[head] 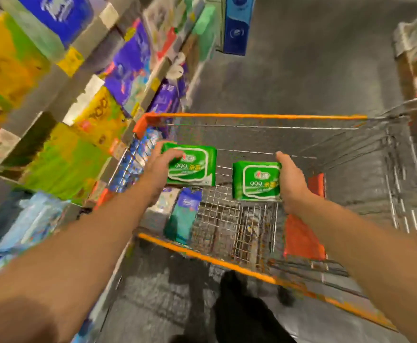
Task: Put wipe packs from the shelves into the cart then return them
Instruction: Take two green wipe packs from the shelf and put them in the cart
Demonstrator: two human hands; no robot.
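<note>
Store aisle, wire cart, two glossy green wipe packs held above

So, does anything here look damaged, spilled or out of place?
Nothing stands out. Each hand, left and right, holds an intact green wipe pack above the cart; a teal pack lies inside.

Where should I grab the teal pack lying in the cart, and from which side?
Take the teal pack across its narrow width, coming straight down from above. It lies flat on the cart floor, its long edges seemingly free, so fingers could likely pinch both sides.
</note>
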